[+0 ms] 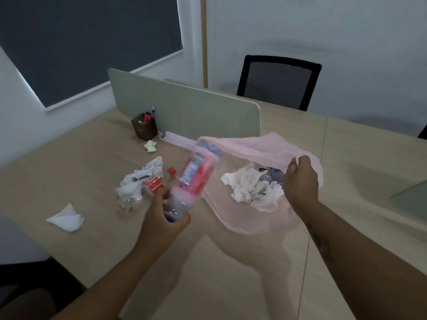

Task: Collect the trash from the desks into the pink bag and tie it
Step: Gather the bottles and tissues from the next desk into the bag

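Observation:
My left hand (pixel 169 214) grips the base of a clear plastic bottle with a red label (pixel 196 173), its top end poking into the mouth of the thin pink bag (pixel 245 221). My right hand (pixel 300 181) pinches the bag's rim and holds it up. Inside the bag lie crumpled white tissues (pixel 250 188) and other bottles (pixel 271 175). On the desk to the left lie another red-labelled bottle (pixel 147 188) with a red cap, crumpled tissue (pixel 143 175), a folded white tissue (pixel 65 219) and a small paper ball (pixel 150 146).
A grey-green divider panel (pixel 184 109) stands across the wooden desk (pixel 231 273). A dark pen holder (pixel 144 125) and a pink roll (pixel 178 137) sit at its foot. A black mesh chair (pixel 278 82) stands behind the desk.

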`<state>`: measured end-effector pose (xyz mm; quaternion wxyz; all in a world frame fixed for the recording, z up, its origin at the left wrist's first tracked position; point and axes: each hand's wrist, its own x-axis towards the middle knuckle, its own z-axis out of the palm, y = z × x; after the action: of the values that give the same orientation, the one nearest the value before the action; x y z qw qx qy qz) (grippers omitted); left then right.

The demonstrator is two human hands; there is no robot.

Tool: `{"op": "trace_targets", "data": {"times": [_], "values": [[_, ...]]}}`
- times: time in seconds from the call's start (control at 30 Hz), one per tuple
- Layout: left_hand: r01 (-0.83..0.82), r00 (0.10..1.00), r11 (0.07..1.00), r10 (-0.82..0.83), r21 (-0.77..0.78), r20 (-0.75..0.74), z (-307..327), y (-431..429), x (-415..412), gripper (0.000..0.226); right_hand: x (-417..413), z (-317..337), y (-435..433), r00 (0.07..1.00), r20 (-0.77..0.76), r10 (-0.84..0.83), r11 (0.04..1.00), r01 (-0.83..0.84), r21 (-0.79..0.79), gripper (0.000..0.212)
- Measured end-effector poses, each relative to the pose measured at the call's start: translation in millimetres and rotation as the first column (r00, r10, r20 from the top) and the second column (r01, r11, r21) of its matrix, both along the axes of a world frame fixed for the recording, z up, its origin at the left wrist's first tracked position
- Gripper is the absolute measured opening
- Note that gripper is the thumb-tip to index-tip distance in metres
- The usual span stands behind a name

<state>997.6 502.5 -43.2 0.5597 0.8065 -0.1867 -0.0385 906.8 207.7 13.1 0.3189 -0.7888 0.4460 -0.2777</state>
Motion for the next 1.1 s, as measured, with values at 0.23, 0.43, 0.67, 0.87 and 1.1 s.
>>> {"op": "trace_targets", "data": {"times": [0.23,0.43,0.67,0.87,1.1], "values": [[0.225,0.970,0.974,-0.220,0.039,-0.101,7,-71,-42,0.058,-35,2,3,0.991,0.078,0.112,0.992,-0.116,0.047,0.029],[-0.251,0.965,0.968,0.249,-0.021,-0.082,10,-84,-10,0.010,-41,-9,1,0.987,0.077,0.142,0.988,-0.146,0.047,0.030],[-0.416,0.906,0.706,0.264,0.574,0.331,-64,13,106,0.050,-10,-18,-7,0.992,0.069,0.103,0.991,-0.108,0.081,0.032],[-0.285,0.954,0.458,0.055,0.842,0.294,-99,42,153,0.071,24,-18,-7,0.995,0.074,0.066,0.989,-0.075,0.126,0.035],[-0.061,0.928,0.881,0.224,0.470,-0.299,-68,35,96,0.046,30,-11,-17,0.997,0.075,-0.020,0.990,0.010,0.141,0.036]]}}
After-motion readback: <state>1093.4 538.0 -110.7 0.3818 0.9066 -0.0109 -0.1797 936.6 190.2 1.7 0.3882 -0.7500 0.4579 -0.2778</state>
